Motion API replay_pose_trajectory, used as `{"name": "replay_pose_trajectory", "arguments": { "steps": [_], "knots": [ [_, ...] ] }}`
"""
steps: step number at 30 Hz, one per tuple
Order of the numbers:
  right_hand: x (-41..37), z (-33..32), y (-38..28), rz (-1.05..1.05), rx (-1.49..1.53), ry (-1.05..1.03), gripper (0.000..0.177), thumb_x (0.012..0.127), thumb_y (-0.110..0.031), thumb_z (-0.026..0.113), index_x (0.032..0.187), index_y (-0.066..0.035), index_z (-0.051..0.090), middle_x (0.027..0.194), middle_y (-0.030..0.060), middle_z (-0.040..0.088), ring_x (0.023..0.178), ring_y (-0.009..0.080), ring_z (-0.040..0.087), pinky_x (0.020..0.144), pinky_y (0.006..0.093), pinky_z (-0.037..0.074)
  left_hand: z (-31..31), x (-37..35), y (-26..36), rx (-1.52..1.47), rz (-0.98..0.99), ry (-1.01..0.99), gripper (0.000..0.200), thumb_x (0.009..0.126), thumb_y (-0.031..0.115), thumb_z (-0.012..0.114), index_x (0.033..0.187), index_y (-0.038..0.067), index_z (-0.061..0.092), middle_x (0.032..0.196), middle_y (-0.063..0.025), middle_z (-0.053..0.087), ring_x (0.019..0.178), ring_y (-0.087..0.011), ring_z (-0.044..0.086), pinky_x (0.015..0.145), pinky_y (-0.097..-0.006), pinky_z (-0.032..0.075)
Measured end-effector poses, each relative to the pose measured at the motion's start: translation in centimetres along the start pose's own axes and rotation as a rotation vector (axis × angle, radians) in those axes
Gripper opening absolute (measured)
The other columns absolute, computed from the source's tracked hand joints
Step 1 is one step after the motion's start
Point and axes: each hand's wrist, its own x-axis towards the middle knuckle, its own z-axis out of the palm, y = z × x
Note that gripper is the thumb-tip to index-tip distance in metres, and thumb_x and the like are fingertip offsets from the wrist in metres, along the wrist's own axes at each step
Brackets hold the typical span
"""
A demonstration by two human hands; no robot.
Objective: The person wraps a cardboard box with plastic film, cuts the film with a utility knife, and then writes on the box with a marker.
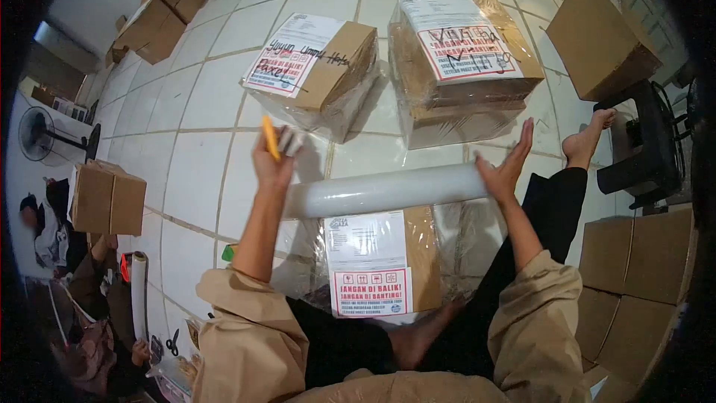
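A long roll of clear plastic wrap (388,191) lies crosswise in front of me, its loose film around a cardboard box with a printed label (369,261) between my legs. My left hand (274,158) is closed around a slim orange-yellow tool (270,138), whose exact kind I cannot make out. That hand is just above the roll's left end. At the right end, my right hand (506,168) touches the roll with its palm side, fingers stretched out and apart.
Two wrapped, labelled boxes, a smaller one (339,67) and a taller one (470,67), stand beyond the roll. Plain cartons (634,276) and a black stool (645,145) are at right. Another person (89,321) sits at left near a carton (108,198), a second roll (139,295) and scissors (173,342).
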Motion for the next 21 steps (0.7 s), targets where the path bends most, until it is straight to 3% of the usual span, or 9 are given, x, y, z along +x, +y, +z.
{"name": "replay_pose_trajectory", "arguments": {
  "steps": [1,2,4,5,7,10,12,15,21],
  "knots": [
    [-0.4,0.0,-2.1,-0.163,-0.009,-0.035,0.1,0.065,-0.029,0.077,0.142,-0.008,0.017,0.149,0.0162,0.007,0.137,0.035,0.006,0.109,0.0508,0.003,1.1,-1.1,-0.9,-0.07,-0.059,0.026,0.029,0.09,0.038,0.045,0.095,0.011,0.052,0.114,-0.0142,0.052,0.114,-0.0368,0.043,0.096,-0.063,0.027],
    [-0.7,0.9,-2.4,-0.158,-0.002,-0.043,0.1,0.065,-0.029,0.077,0.142,-0.008,0.017,0.149,0.0162,0.007,0.137,0.035,0.006,0.109,0.0508,0.003,2.6,-2.3,-1.6,-0.138,-0.12,0.052,0.027,0.091,0.037,0.045,0.093,0.01,0.052,0.113,-0.0155,0.051,0.112,-0.0381,0.044,0.095,-0.0635,0.028],
    [0.4,3.1,-2.3,-0.606,-0.402,-0.218,0.107,0.06,-0.039,0.078,0.144,-0.022,0.013,0.149,0.017,0.004,0.137,0.0384,-0.002,0.104,0.0618,-0.004,5.1,-2.8,-2.3,-0.15,-0.099,0.089,0.026,0.091,0.034,0.045,0.091,0.008,0.051,0.113,-0.0193,0.049,0.114,-0.0398,0.041,0.097,-0.0649,0.026],
    [1.2,4.3,-2.7,-0.606,-0.411,-0.21,0.107,0.06,-0.039,0.078,0.144,-0.022,0.013,0.149,0.017,0.004,0.137,0.0384,-0.002,0.104,0.0618,-0.004,5.7,-2.6,-2.6,-0.239,-0.069,0.061,0.028,0.091,0.034,0.045,0.09,0.007,0.051,0.114,-0.0207,0.047,0.116,-0.0402,0.038,0.098,-0.0656,0.024],
    [3.4,6.8,-4.7,-0.582,-0.542,-0.353,0.109,0.056,-0.043,0.078,0.143,-0.033,0.013,0.15,0.0151,-0.002,0.137,0.0361,-0.007,0.1,0.0681,-0.005,6.6,-2.0,-3.2,-0.389,-0.02,0.049,0.03,0.092,0.033,0.043,0.089,0.004,0.05,0.116,-0.0241,0.042,0.122,-0.0412,0.031,0.101,-0.0651,0.021],
    [4.8,7.5,-5.9,-0.578,-0.503,-0.347,0.112,0.052,-0.043,0.079,0.143,-0.034,0.014,0.15,0.0125,-0.009,0.137,0.0347,-0.012,0.096,0.0727,-0.003,7.4,-2.4,-4.5,-0.461,0.05,0.075,0.029,0.093,0.03,0.041,0.091,0.003,0.051,0.12,-0.0253,0.04,0.123,-0.0412,0.03,0.102,-0.0629,0.022],
    [5.7,7.9,-6.5,-0.56,-0.474,-0.364,0.114,0.05,-0.041,0.08,0.142,-0.036,0.013,0.15,0.0095,-0.012,0.137,0.0342,-0.013,0.093,0.0758,-0.001,7.7,-2.5,-5.1,-0.498,0.016,0.107,0.028,0.094,0.027,0.039,0.095,0.002,0.052,0.12,-0.0233,0.042,0.123,-0.0394,0.031,0.103,-0.0604,0.024],
    [5.7,9.1,-6.8,-0.55,-0.526,-0.319,0.118,0.047,-0.045,0.08,0.142,-0.039,0.01,0.15,0.0063,-0.011,0.137,0.0337,-0.012,0.091,0.0781,0.002,8.6,-2.4,-6.9,-0.512,0.089,0.001,0.028,0.095,0.026,0.039,0.102,0.002,0.053,0.115,-0.0165,0.051,0.12,-0.0346,0.037,0.101,-0.0587,0.028],
    [4.8,12.2,-8.3,-0.496,-0.652,-0.217,0.121,0.045,-0.045,0.08,0.143,-0.036,0.008,0.151,0.0046,-0.008,0.138,0.0311,-0.007,0.092,0.0776,0.004,9.6,-2.3,-9.7,-0.615,0.081,-0.032,0.031,0.095,0.028,0.039,0.108,0.004,0.053,0.114,-0.0151,0.053,0.115,-0.0305,0.043,0.101,-0.0582,0.029]
  ]
}}
